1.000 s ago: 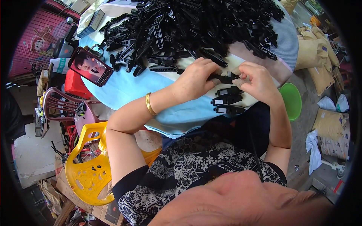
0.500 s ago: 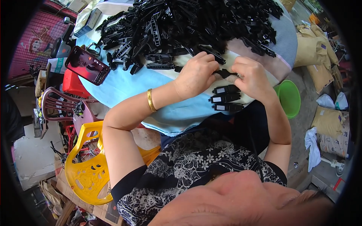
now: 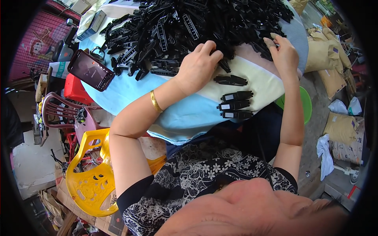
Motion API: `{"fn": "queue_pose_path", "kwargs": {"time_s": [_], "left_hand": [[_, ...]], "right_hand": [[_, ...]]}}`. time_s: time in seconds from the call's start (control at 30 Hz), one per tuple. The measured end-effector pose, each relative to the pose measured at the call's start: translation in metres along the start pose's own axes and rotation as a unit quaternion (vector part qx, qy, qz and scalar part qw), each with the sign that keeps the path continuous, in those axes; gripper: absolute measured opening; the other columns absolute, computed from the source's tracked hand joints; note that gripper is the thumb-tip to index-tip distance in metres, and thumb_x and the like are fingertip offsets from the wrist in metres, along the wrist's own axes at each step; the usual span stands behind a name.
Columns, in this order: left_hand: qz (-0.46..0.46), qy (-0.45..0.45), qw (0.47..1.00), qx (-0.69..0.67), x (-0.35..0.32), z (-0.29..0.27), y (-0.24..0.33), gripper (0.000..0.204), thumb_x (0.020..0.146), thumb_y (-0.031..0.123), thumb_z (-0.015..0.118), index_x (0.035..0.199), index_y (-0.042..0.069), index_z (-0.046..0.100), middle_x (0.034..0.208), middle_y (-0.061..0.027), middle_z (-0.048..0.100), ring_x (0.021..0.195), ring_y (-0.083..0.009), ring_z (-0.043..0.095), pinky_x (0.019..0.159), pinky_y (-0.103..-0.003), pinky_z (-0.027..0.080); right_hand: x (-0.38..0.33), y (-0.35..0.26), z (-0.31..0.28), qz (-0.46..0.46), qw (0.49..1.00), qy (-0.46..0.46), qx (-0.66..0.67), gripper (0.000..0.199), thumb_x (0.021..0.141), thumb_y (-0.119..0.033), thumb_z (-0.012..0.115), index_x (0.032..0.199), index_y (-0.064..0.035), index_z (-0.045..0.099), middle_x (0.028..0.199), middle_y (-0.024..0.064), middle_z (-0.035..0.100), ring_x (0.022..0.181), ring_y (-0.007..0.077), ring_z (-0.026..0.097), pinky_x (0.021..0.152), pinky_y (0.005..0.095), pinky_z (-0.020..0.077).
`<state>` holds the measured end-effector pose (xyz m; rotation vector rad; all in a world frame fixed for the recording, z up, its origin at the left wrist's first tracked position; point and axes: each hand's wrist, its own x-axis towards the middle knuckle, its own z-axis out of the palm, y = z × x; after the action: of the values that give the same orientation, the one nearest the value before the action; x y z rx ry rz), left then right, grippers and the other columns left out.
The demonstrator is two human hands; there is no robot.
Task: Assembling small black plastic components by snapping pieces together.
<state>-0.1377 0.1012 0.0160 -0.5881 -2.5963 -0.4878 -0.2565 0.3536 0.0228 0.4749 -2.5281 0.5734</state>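
Observation:
A large pile of black plastic parts (image 3: 173, 23) covers the far side of the cloth-topped table. At its near edge is my left hand (image 3: 199, 65), fingers curled down with their tips hidden; what they hold, if anything, does not show. A black part (image 3: 224, 66) lies just beside those fingers. My right hand (image 3: 284, 57) is at the pile's right edge, thumb and fingers apart beside the parts, nothing visible between them. Nearer me, a long black piece (image 3: 230, 80) lies alone on the cloth. Below it, three similar black pieces (image 3: 235, 105) with pale patches form a column.
A phone (image 3: 91, 70) with a lit screen lies on the table's left side, near a blue box (image 3: 91, 24). A green basin (image 3: 303, 104) stands beyond my right forearm. Yellow (image 3: 88, 177) and maroon (image 3: 59, 108) chairs are to the left; stuffed sacks (image 3: 321, 53) stand at right.
Both hands have come away from the long black piece they held together, which now lies on the cloth. The right hand has moved right and farther out; the left has moved slightly back to the pile.

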Motion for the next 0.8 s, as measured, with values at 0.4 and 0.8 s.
{"fn": "queue_pose_path", "kwargs": {"time_s": [0.4, 0.8], "left_hand": [[0.106, -0.024, 0.990, -0.084, -0.004, 0.002, 0.011, 0.017, 0.072, 0.008, 0.068, 0.085, 0.005, 0.057, 0.091, -0.0078, 0.056, 0.089, -0.0273, 0.052, 0.080, -0.036, 0.047], [-0.037, -0.070, 0.991, -0.106, -0.009, -0.006, 0.012, 0.021, 0.073, 0.009, 0.069, 0.091, 0.002, 0.063, 0.088, -0.0122, 0.057, 0.089, -0.0317, 0.055, 0.081, -0.039, 0.047]], "right_hand": [[0.019, 0.028, 0.037, 0.062, 0.991, -0.019, 0.115, 0.023, 0.082, -0.023, 0.068, 0.099, -0.0092, 0.065, 0.089, 0.0088, 0.071, 0.082, 0.0293, 0.067, 0.070, 0.0380, 0.0520], [0.005, -0.020, -0.011, -0.017, 0.990, 0.054, 0.129, 0.025, 0.079, -0.011, 0.070, 0.103, -0.0070, 0.065, 0.094, 0.0078, 0.070, 0.086, 0.0226, 0.067, 0.072, 0.0323, 0.0528]]}}
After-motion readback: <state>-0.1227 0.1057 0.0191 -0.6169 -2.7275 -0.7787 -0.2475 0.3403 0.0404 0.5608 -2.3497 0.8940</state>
